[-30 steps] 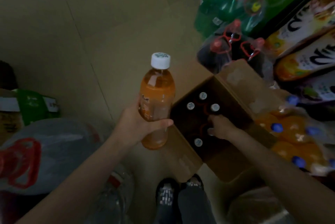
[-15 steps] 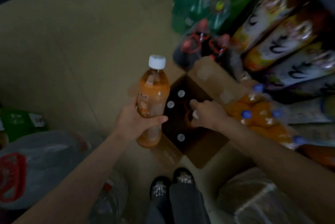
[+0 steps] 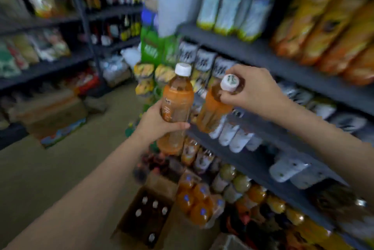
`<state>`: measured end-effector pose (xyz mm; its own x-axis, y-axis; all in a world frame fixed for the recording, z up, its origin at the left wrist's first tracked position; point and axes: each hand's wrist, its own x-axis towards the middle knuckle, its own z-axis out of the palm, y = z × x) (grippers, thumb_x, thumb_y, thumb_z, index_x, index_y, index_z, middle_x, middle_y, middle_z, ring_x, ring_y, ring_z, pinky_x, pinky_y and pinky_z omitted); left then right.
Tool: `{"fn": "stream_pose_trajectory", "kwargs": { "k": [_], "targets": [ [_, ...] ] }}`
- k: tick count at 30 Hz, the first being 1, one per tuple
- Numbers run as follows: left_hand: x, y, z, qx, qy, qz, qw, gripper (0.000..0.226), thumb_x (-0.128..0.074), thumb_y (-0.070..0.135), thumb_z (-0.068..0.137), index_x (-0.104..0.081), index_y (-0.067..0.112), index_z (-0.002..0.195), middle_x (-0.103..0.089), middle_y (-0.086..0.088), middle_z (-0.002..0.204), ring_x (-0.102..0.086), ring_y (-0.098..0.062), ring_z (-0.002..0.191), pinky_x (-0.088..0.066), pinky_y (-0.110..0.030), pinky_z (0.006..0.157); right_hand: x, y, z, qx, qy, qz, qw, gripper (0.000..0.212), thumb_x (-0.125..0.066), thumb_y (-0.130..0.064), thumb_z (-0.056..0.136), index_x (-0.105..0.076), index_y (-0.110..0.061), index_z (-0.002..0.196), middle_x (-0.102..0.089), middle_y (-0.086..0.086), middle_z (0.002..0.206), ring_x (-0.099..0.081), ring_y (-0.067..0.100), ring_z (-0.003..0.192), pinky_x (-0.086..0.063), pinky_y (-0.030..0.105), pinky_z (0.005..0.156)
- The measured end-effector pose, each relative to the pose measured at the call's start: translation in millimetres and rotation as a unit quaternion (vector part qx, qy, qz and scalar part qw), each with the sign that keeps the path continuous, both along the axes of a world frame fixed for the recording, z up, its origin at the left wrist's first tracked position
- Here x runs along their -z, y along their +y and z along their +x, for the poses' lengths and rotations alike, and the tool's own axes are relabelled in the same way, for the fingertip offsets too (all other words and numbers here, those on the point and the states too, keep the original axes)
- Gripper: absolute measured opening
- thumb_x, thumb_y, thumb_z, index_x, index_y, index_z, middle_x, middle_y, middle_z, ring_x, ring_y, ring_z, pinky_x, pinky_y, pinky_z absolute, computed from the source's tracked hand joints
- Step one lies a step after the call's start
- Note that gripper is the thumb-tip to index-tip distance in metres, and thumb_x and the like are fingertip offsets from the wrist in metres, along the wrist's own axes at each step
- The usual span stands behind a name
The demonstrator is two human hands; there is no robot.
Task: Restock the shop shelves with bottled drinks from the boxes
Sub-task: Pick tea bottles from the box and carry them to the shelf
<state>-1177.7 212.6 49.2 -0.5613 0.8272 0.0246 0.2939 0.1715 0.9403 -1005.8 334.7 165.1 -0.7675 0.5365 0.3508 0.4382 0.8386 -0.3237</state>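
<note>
My left hand (image 3: pixel 156 122) grips an orange drink bottle (image 3: pixel 176 104) with a white cap, held upright in front of the shelves. My right hand (image 3: pixel 253 90) holds a second orange bottle (image 3: pixel 212 112) by its neck just under the white cap, tilted with its base toward the dark shelf (image 3: pixel 269 128) on the right. The two bottles are side by side, almost touching. Below on the floor stands the open cardboard box (image 3: pixel 129 227) with several white-capped bottles (image 3: pixel 154 204) still inside.
Dark metal shelves on the right carry white pouches (image 3: pixel 228 132), snack bags (image 3: pixel 323 31) and bottles. A shrink-wrapped pack of orange bottles with blue caps (image 3: pixel 199 203) lies beside the box. Cartons (image 3: pixel 54 116) sit on the floor at left, below another rack (image 3: pixel 46 63).
The view rose from the box on the floor to the shelves. My right hand pulled a second bottle out of the box and lifted it. My left hand raised its bottle too.
</note>
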Motion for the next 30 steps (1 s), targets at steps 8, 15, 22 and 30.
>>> {"fn": "stream_pose_trajectory", "kwargs": {
  "k": [8, 15, 22, 30],
  "targets": [
    [-134.6, 95.3, 162.5, 0.184, 0.004, 0.100, 0.978, 0.056, -0.084, 0.021, 0.061, -0.055, 0.023, 0.109, -0.061, 0.018, 0.091, -0.060, -0.004, 0.087, -0.046, -0.016, 0.070, -137.1, 24.4, 203.5, 0.300, 0.104, 0.224, 0.921, 0.040, -0.052, -0.047, 0.088, -0.046, -0.008, 0.082, -0.050, 0.014, 0.074, -0.055, 0.037, 0.081, -0.029, 0.035, 0.060],
    [-155.3, 166.9, 349.0, 0.272, 0.032, 0.128, 0.953, 0.050, -0.084, 0.019, 0.062, -0.050, 0.030, 0.098, -0.054, 0.023, 0.087, -0.054, -0.005, 0.085, -0.041, -0.013, 0.066, -143.1, 57.3, 396.3, 0.436, 0.024, 0.177, 0.882, 0.047, -0.042, -0.048, 0.093, -0.044, -0.002, 0.104, -0.061, 0.023, 0.101, -0.058, 0.041, 0.095, -0.039, 0.038, 0.065],
    [-162.0, 241.7, 517.5, 0.294, 0.031, 0.152, 0.943, 0.052, -0.084, 0.018, 0.062, -0.048, 0.035, 0.095, -0.056, 0.018, 0.095, -0.055, -0.006, 0.096, -0.043, -0.015, 0.078, -121.8, 118.3, 577.6, 0.477, 0.102, 0.162, 0.858, 0.045, -0.049, -0.042, 0.091, -0.045, 0.001, 0.102, -0.064, 0.026, 0.092, -0.060, 0.044, 0.088, -0.042, 0.042, 0.064],
    [-163.0, 299.8, 593.3, 0.295, 0.049, 0.121, 0.947, 0.066, -0.085, 0.026, 0.059, -0.049, 0.032, 0.114, -0.060, 0.011, 0.112, -0.055, -0.010, 0.109, -0.045, -0.029, 0.094, -103.2, 193.8, 653.6, 0.500, 0.159, 0.214, 0.824, 0.046, -0.049, -0.038, 0.091, -0.045, 0.004, 0.110, -0.064, 0.024, 0.080, -0.063, 0.042, 0.070, -0.041, 0.039, 0.054]
  ]
}}
